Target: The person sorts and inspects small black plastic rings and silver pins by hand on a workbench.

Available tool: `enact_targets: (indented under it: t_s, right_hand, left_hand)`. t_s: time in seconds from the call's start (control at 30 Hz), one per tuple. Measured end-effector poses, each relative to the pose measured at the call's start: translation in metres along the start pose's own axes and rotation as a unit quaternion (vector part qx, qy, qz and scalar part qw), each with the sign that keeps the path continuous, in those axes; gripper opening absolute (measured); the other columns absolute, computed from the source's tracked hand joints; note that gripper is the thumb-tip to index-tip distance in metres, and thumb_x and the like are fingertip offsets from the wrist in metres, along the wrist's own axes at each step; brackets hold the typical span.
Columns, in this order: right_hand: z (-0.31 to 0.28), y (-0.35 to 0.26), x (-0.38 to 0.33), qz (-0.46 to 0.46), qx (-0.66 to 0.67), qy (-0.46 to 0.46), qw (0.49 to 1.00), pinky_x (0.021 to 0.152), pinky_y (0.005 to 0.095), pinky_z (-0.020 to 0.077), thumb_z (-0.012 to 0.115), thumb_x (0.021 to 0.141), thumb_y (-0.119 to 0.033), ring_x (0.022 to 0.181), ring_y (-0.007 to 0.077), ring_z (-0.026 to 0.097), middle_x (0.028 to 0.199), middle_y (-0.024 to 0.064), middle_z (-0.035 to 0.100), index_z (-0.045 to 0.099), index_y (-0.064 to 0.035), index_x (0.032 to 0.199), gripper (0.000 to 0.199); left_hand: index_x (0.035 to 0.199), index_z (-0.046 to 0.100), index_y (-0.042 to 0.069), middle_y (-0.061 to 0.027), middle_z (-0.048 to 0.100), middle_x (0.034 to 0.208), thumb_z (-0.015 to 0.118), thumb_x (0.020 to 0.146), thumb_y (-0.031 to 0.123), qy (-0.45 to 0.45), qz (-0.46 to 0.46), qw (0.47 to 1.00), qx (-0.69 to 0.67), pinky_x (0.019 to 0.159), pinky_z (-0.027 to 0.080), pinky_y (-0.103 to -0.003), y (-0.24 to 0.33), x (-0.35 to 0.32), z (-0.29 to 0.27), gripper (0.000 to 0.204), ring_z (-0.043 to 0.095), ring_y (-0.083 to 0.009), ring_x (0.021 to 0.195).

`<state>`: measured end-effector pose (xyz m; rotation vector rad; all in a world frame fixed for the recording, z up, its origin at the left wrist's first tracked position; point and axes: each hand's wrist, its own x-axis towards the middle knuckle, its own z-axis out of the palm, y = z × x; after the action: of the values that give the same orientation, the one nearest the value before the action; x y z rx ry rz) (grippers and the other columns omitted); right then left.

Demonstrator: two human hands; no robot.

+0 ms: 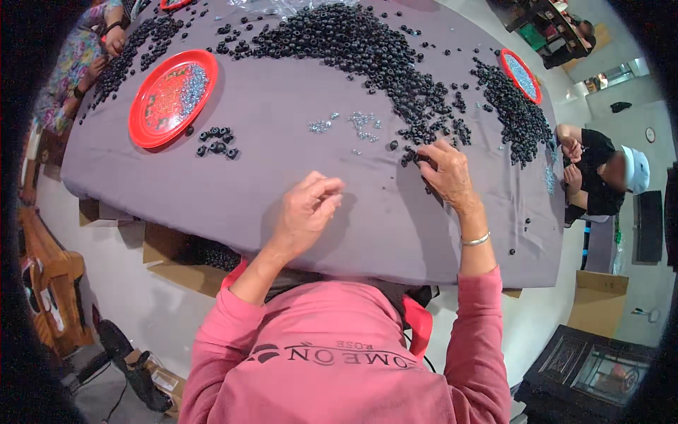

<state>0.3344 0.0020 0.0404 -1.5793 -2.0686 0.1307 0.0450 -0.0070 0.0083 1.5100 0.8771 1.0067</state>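
My left hand (305, 215) hovers over the grey tablecloth with its fingers curled in and the thumb close to the index finger. What it holds, if anything, is hidden. My right hand (450, 175), with a silver bangle at the wrist, has its fingertips down among a few small black bead-like parts (408, 157), thumb and index closing on one. These lie at the near tip of a large heap of black parts (339, 35). Between and beyond my hands are small loose clear-silvery pieces (364, 124). A little group of black parts (217, 143) sits to the left.
A red plate (146, 134) with silvery pieces lies left; another red plate (539, 97) lies far right beside a second black heap (519, 120). A person in a white cap (635, 169) works at the right edge, another person's hands (113, 39) at the far left. Cardboard boxes stand below the table.
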Motion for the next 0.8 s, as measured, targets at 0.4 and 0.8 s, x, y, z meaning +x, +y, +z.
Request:
enact_targets:
  t_s: [0.4, 0.8]
  right_hand:
    - [0.002, -0.019, 0.000, -0.047, -0.154, -0.002, 0.987, 0.065, 0.0365, 0.0358, 0.066, 0.064, -0.009, 0.076, 0.0235, 0.054, 0.076, 0.0047, 0.055, 0.063, -0.0090, 0.084, 0.020]
    - [0.013, -0.031, 0.001, -0.047, -0.080, 0.009, 0.996, 0.067, 0.0337, 0.0409, 0.064, 0.067, -0.004, 0.072, 0.0220, 0.057, 0.074, 0.0044, 0.058, 0.063, -0.0074, 0.085, 0.018]
  left_hand:
    - [0.100, 0.062, -0.001, -0.0035, 0.055, 0.088, 0.056, 0.086, -0.004, -0.020, -0.006, 0.999, 0.029, 0.057, 0.050, -0.021, 0.006, -0.008, -0.001, 0.016, 0.059, -0.0090, 0.072]
    - [0.099, 0.062, -0.001, -0.0037, 0.055, 0.088, 0.057, 0.086, -0.003, -0.019, 0.000, 0.999, 0.033, 0.058, 0.050, -0.020, 0.003, -0.013, -0.007, 0.015, 0.060, -0.0091, 0.073]
